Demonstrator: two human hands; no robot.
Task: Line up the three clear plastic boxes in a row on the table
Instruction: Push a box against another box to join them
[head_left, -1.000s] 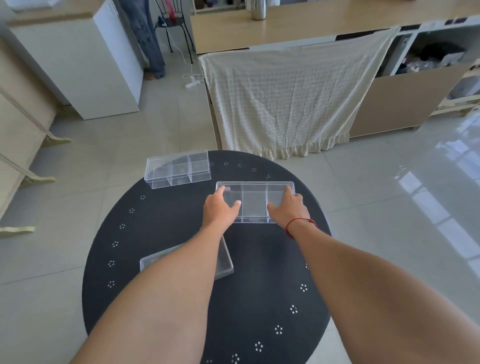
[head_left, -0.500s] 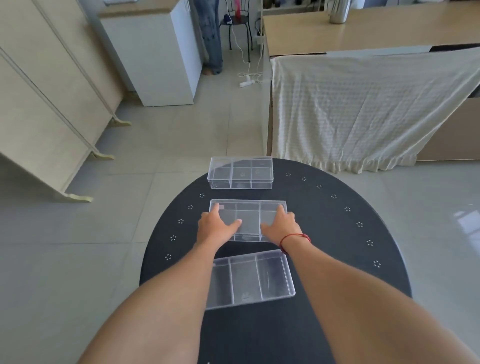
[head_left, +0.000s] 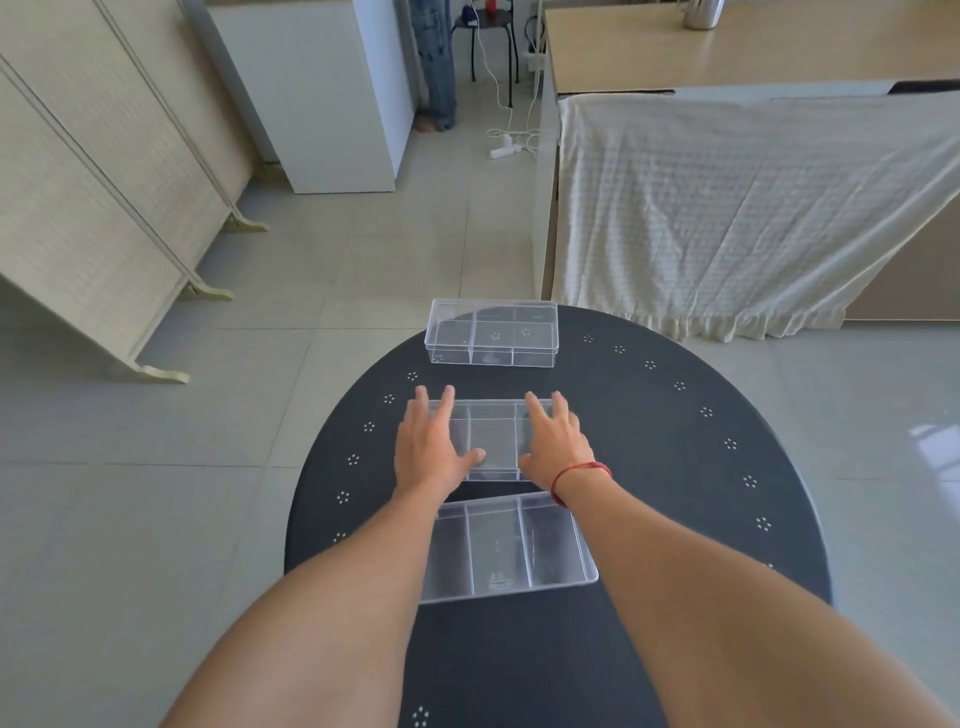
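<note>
Three clear plastic boxes with dividers lie one behind the other on the round black table (head_left: 675, 467). The far box (head_left: 491, 332) sits at the table's far edge. The middle box (head_left: 493, 439) lies flat between my hands. My left hand (head_left: 431, 449) covers its left end and my right hand (head_left: 553, 447), with a red string at the wrist, covers its right end. The fingers of both are straight and spread, and the thumbs rest at the box's near edge. The near box (head_left: 504, 556) lies slightly skewed between my forearms.
A counter draped with a cream cloth (head_left: 727, 208) stands just beyond the table on the right. A folding screen (head_left: 93, 197) and a white cabinet (head_left: 322, 104) stand to the left. A person's legs (head_left: 436, 62) and a power strip (head_left: 504, 150) are on the tiled floor behind.
Both hands slid the middle box leftward into line between the far and near boxes. Their fingers, curled over its ends before, are now straightened and spread.
</note>
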